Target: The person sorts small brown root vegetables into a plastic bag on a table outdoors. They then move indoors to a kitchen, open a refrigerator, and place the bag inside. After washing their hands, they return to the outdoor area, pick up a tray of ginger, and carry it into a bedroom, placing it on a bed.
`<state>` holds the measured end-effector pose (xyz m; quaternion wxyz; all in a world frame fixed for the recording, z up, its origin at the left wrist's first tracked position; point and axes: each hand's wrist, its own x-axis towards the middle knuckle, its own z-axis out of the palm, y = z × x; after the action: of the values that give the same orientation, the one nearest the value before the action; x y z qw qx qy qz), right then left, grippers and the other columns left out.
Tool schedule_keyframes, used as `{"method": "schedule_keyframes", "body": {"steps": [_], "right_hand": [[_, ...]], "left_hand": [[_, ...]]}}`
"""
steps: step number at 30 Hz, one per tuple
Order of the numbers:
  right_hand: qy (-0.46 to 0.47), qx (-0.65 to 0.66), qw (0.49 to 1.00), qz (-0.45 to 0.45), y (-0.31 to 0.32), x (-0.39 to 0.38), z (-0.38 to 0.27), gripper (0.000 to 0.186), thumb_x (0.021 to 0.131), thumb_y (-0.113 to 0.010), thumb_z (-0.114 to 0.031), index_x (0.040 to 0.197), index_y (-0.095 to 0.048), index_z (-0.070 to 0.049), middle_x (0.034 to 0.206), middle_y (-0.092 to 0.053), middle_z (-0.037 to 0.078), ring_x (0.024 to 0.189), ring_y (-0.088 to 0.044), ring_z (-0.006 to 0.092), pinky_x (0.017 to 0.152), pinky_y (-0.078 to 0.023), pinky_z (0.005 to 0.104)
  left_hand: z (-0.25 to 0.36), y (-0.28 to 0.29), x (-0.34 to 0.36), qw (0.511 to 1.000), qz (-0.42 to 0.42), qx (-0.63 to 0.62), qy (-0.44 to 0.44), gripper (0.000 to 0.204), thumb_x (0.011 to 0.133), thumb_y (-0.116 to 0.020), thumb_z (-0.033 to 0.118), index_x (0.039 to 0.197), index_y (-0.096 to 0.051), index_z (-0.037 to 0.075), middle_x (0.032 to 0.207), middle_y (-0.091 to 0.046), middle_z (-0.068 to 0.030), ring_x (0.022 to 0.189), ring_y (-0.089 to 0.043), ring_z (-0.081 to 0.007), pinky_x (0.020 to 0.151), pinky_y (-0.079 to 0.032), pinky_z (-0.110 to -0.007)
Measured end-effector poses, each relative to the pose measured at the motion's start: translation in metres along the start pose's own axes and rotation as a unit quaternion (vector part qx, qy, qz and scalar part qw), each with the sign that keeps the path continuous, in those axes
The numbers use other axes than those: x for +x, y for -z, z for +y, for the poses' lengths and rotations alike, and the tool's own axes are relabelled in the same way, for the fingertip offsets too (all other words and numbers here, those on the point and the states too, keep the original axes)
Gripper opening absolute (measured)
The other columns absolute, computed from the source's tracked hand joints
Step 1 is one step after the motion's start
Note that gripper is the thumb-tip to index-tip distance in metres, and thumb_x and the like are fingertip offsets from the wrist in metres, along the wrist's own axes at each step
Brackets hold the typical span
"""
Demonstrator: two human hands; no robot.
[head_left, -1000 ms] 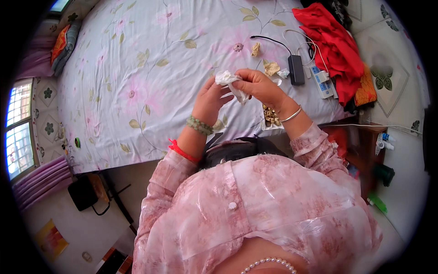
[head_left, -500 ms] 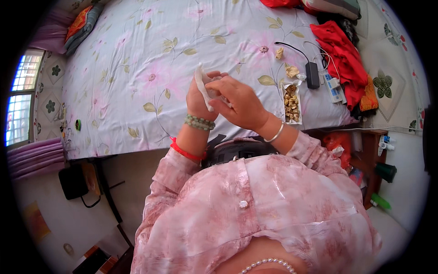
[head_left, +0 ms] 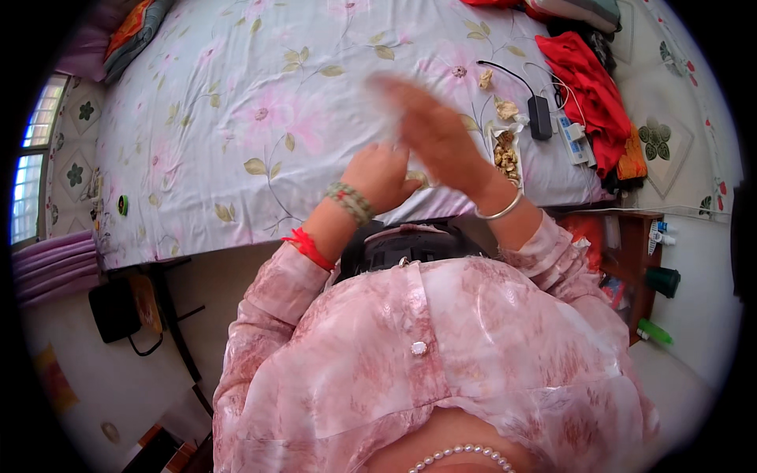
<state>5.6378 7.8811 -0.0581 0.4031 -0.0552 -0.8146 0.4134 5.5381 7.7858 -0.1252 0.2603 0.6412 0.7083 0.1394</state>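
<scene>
My left hand [head_left: 379,178] is closed over the near part of the bed, its back turned up. Whatever its curled fingers hold, if anything, is hidden. Just right of it and higher, my right hand [head_left: 438,132] is raised, with its fingers smeared by motion. A white narrow tray [head_left: 517,175] of brownish-yellow lumpy pieces [head_left: 505,154] lies beside my right wrist. The white strip seen before, thin like tissue or paper, no longer shows in either hand.
On the flowered bed sheet [head_left: 205,165], crumpled tan pieces [head_left: 505,109], a black power adapter [head_left: 539,118] and a white-and-blue power strip [head_left: 573,140] lie at the right. Red cloth [head_left: 587,94] is bunched beyond them. A wooden shelf [head_left: 643,276] stands below the bed's right edge.
My right hand has swung up and away from the left. My left hand has turned over and closed. The white strip has gone out of sight.
</scene>
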Motion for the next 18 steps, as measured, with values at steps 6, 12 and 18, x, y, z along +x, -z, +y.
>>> {"method": "schedule_keyframes", "body": {"steps": [6,12,18], "right_hand": [[-0.089,-0.036,0.967,-0.238,-0.016,-0.017,-0.006,0.027,0.089,-0.042,-0.023,0.094,-0.06,-0.004,0.087,-0.065,0.009,0.081,-0.061,0.0281,0.076,-0.046,0.0351],[-0.429,0.505,0.74,0.116,-0.007,-0.015,-0.004,0.035,0.095,-0.032,-0.029,0.097,-0.055,-0.003,0.086,-0.059,0.002,0.078,-0.056,0.0164,0.071,-0.043,0.0295],[-0.28,0.408,0.864,0.096,-0.012,-0.017,-0.002,0.044,0.095,-0.028,-0.031,0.123,-0.041,0.001,0.128,-0.043,0.014,0.122,-0.037,0.0217,0.101,-0.026,0.0331]], "left_hand": [[0.04,0.06,-0.024,0.962,-0.117,0.074,-0.235,0.05,0.09,-0.038,0.036,0.13,-0.035,0.006,0.125,-0.045,-0.0164,0.112,-0.045,-0.0316,0.094,-0.036,-0.041],[0.026,0.068,-0.03,0.66,-0.21,-0.665,-0.281,0.044,0.093,-0.032,0.032,0.126,-0.039,0.005,0.12,-0.05,-0.0164,0.103,-0.054,-0.0326,0.089,-0.042,-0.044],[-0.035,0.022,-0.032,0.385,0.11,-0.912,-0.086,0.049,0.092,-0.033,0.041,0.127,-0.038,0.008,0.128,-0.043,-0.0163,0.116,-0.042,-0.0346,0.097,-0.034,-0.043]]}}
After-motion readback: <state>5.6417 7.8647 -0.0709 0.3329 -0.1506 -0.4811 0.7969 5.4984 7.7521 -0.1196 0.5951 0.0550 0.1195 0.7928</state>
